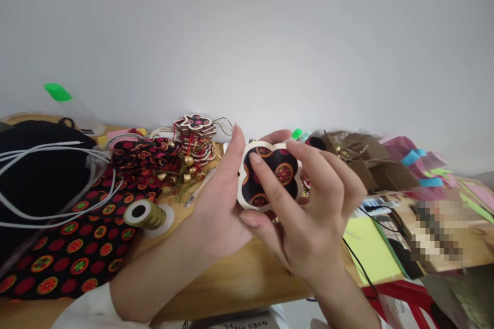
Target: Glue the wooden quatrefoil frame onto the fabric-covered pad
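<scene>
Head view: both hands grasp a lobed ornament above the bench. Left hand grips its left edge. Right hand fingers press its face.

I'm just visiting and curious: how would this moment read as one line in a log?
left hand: holds flower-shaped ornament | right hand: fingers pressing its patterned fabric face | nearby: gold thread spool, patterned cloth, ornament stack | surface: wooden table

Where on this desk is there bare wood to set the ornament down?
Bare table shows along the near edge, under both forearms, between the patterned fabric and the yellow sheet. A smaller patch lies beside the gold thread spool. Behind the left hand and right hand holding the ornament, finished ornaments and cardboard boxes crowd it.
</scene>
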A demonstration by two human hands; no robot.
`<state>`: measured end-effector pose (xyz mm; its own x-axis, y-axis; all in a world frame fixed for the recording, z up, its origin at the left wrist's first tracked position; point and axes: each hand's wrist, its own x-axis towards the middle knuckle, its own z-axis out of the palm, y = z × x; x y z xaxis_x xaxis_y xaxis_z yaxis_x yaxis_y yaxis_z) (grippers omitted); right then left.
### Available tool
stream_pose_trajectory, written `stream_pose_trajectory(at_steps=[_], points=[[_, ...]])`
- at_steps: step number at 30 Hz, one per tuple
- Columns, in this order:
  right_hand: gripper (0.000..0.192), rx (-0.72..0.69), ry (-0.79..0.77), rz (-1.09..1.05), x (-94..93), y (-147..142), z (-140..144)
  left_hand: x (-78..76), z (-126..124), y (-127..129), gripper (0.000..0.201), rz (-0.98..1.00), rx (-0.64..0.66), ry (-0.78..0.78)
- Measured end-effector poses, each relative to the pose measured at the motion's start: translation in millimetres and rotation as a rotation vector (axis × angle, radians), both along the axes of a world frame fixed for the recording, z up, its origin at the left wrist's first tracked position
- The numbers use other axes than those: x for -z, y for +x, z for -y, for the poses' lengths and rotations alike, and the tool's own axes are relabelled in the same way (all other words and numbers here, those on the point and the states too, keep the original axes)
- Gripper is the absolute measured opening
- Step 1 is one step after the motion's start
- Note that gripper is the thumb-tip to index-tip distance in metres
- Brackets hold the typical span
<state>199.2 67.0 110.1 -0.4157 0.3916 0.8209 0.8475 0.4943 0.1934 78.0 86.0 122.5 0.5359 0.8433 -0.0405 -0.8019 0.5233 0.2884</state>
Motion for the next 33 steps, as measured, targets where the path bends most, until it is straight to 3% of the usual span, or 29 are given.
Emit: stream_pose_trajectory(at_steps=[6, 13, 21, 33], points=[[0.045, -0.048, 0.009, -0.001, -0.9, 3, 3, 1.4, 1, -2, 0.053, 0.016, 0.074, -0.020], [0.043, -0.076, 0.010, 0.001, -3.1, 6, 4, 4.8, 0, -1, 0.053, 0.092, 0.114, 0.061], [0.040, -0.042, -0.012, 0.040, -8.9, 8, 7, -5.5, 3, 2, 0.061, 0.021, 0.104, 0.024], [0.038, -0.058, -0.081, -0.036, -12.0, 11, 6, -6.4, 6, 4, 0.059, -0.029, 0.085, 0.080]])
